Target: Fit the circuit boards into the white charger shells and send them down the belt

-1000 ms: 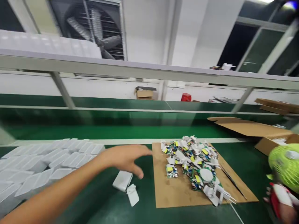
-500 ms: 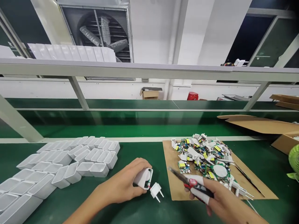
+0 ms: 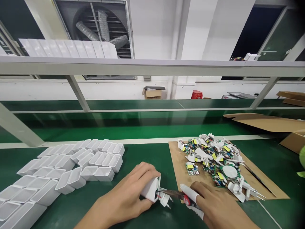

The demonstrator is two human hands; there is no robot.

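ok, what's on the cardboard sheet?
Heap of circuit boards and white parts, plus a dark tool at right. What's beneath the heap is covered; the right hand hides some near edge of the sheet.

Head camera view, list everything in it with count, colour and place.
Plastic housing: one, white, low centre
Plug piece: one, white, by the housing's open end
Pliers: one, red and white handles, tips at that end
Bench: one, green, foreground
Open cases: over twenty, white, bench left
Cardboard sheet: one, brown, bench right
Circuit boards: uncountable heap, green with yellow blocks, on the sheet
Thin tool: one, black, sheet's right side
Shelf: one, pale, across the middle
Upright pieces: one row, white, shelf left
Fan: one, grey, upper left
Cardboard boxes: at least two, brown, right edge, back
Small item: one, red, back
Partial item: one, yellow-green, right edge
Left hand: one, bare, on the housing
Right hand: one, bare, on the pliers
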